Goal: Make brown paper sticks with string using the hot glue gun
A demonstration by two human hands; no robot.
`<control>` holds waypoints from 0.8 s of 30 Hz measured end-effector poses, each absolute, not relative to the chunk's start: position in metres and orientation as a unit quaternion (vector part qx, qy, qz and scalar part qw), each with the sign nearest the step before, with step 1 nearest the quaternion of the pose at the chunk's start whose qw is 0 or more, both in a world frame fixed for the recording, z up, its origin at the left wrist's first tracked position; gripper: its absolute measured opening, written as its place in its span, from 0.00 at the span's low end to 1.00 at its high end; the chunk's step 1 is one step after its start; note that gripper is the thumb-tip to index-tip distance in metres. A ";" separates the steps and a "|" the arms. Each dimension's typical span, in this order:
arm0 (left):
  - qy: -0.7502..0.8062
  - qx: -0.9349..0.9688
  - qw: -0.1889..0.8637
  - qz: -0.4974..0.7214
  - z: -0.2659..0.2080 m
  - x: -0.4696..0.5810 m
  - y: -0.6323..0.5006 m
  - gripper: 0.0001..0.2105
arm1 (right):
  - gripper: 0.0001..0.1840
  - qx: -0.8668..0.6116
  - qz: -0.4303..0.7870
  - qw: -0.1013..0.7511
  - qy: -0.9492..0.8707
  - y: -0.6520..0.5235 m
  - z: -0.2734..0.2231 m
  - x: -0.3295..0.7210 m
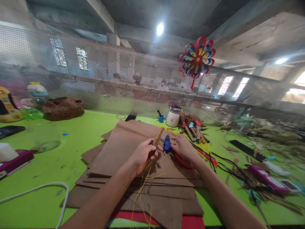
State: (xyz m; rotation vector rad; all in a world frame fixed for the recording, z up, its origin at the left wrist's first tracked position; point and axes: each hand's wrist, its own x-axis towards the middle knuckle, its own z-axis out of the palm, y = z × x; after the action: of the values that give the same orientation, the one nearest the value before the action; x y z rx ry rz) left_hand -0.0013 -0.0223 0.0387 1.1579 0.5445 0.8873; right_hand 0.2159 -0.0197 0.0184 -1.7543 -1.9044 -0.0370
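My left hand (146,152) is closed on a narrow brown strip (159,135) with yellow string (147,173) along it. Loose ends of the string trail down over the stacked brown sheets (111,156). Just to the right, my right hand (183,147) has its fingers curled around a blue glue gun (167,143), whose tip points down toward the sheets. Red-handled scissors (183,161) lie under my right hand, partly hidden by it.
Rolled brown pieces (194,128) with yellow string lie behind my right hand, beside a white jar (173,117) and a small blue pot (161,119). Black cables (221,165) and an orange-handled tool (206,154) lie to the right. A clear container (46,140) stands left.
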 end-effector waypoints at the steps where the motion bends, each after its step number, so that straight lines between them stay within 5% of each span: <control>1: 0.260 0.528 0.705 0.395 0.036 0.000 -0.022 0.08 | 0.16 -0.635 0.037 0.339 -0.694 -0.021 0.023 0.211; 4: 0.298 0.563 0.664 0.390 0.031 0.006 -0.022 0.13 | 0.27 -0.555 0.209 0.506 -0.627 -0.028 0.035 0.188; 9: 0.305 0.648 0.575 0.396 0.029 0.014 -0.029 0.15 | 0.40 -0.573 0.219 0.549 -0.569 -0.038 0.040 0.157; 14: 0.312 0.643 0.580 0.391 0.024 0.016 -0.029 0.14 | 0.36 -0.563 0.183 0.564 -0.576 -0.037 0.034 0.162; 24: 0.339 0.553 0.681 0.338 0.033 0.009 -0.031 0.06 | 0.29 -0.495 0.293 0.562 -0.595 -0.040 0.036 0.163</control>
State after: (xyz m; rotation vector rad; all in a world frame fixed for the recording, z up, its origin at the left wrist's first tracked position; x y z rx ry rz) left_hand 0.0093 -0.0315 0.0328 1.2416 0.7608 0.7590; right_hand 0.1631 -0.0403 0.0364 -1.1652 -1.4003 0.6911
